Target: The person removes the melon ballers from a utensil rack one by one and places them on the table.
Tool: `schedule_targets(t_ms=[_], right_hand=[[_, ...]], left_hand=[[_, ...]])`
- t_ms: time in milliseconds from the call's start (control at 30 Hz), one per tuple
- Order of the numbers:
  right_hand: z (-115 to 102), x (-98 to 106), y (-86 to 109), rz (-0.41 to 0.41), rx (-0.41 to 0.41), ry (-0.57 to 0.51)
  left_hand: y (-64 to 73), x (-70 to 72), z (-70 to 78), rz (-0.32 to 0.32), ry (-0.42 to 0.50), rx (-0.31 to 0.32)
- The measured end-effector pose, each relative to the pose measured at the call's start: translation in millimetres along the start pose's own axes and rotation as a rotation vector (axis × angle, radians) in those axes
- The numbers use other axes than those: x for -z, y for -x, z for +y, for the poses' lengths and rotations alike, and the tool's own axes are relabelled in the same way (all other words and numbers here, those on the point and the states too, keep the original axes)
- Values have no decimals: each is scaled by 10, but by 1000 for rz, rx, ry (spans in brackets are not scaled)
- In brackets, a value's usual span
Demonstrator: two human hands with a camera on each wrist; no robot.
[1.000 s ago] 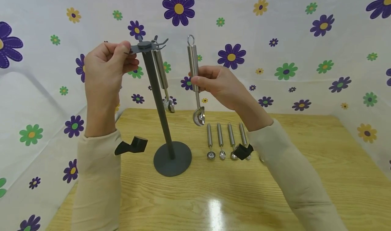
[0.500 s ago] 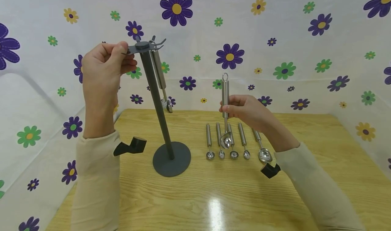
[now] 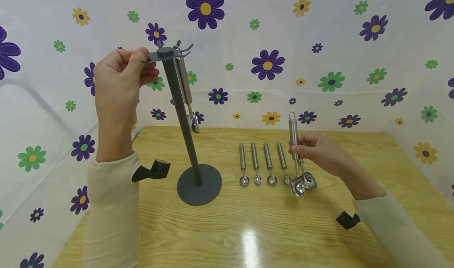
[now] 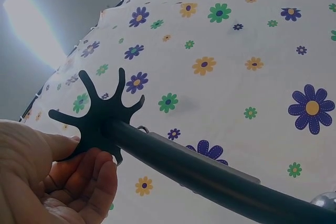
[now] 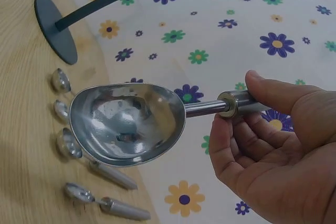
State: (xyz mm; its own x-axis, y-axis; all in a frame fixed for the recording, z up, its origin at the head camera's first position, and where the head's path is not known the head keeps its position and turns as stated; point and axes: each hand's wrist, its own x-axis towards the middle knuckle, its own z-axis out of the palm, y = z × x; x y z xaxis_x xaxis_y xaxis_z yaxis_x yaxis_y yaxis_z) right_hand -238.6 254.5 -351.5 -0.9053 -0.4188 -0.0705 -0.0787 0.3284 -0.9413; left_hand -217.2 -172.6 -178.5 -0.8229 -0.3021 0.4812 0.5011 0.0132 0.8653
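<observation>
My left hand (image 3: pixel 120 75) pinches one hook of the dark grey utensil stand's hooked top (image 3: pixel 165 53), high over its round base (image 3: pixel 200 185). From another hook hangs a steel scoop (image 3: pixel 184 80) by its ring. My right hand (image 3: pixel 319 151) grips the handle of a steel ice cream scoop (image 3: pixel 298 186), its ring up and its bowl down. In the right wrist view, the oval bowl (image 5: pixel 128 124) shows its hollow side, and thumb and fingers close round the handle. Another large scoop (image 3: pixel 309 180) lies on the table just behind, partly covered by the held one and the hand.
Several small steel scoops, among them one round-bowled scoop (image 3: pixel 244 180), lie in a row on the wooden table (image 3: pixel 213 236), between stand and right hand. A white flower-patterned cloth (image 3: pixel 340 55) encloses the back and sides.
My right hand has carried the ice cream scoop from beside the hooks down and to the right, to the end of the row. My left hand keeps its pinch on the stand.
</observation>
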Motion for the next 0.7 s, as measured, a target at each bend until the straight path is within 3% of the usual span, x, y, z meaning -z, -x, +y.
schedule_targets(t_ms=[233, 700], right_hand=[[195, 220, 271, 58, -70, 55], [532, 576, 517, 56, 53, -51]], left_hand=[[3, -8, -10, 3, 10, -10], [14, -2, -3, 1, 3, 6]])
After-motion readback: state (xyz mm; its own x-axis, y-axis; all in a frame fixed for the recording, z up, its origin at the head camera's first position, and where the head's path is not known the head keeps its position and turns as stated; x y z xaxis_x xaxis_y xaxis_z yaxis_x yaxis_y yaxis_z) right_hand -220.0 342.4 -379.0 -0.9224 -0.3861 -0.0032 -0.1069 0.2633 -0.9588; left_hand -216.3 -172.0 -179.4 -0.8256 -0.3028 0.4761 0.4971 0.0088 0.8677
